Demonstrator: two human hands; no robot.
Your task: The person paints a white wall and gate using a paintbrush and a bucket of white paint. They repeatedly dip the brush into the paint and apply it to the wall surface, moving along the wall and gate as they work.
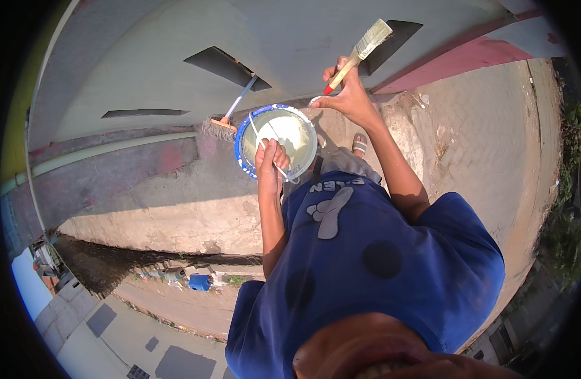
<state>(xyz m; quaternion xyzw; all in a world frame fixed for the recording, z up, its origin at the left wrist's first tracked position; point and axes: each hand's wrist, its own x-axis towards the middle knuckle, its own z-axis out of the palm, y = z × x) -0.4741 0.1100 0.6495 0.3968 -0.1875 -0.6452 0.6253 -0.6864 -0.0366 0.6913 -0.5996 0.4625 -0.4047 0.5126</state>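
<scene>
My left hand [271, 159] is closed round the thin white handle of a paint bucket [243, 146]. Blue shows along the bucket's rim, and pale paint [289, 134] is visible inside. Up and to the right, my right hand [350, 98] grips a flat paintbrush [348, 65] by its yellowish, red-tipped handle. The brush's bristles point up and right, coated pale, in front of the wall and apart from it. My right thumb stretches out near the bucket's rim, with something whitish at its tip.
A grey painted wall [157, 69] with dark slanted openings rises ahead. Just left of the bucket, a mop-like brush with a long handle [222, 126] leans on it. Concrete ground [176, 221] drops off at a ledge to the left. My sandalled foot [359, 144] is below.
</scene>
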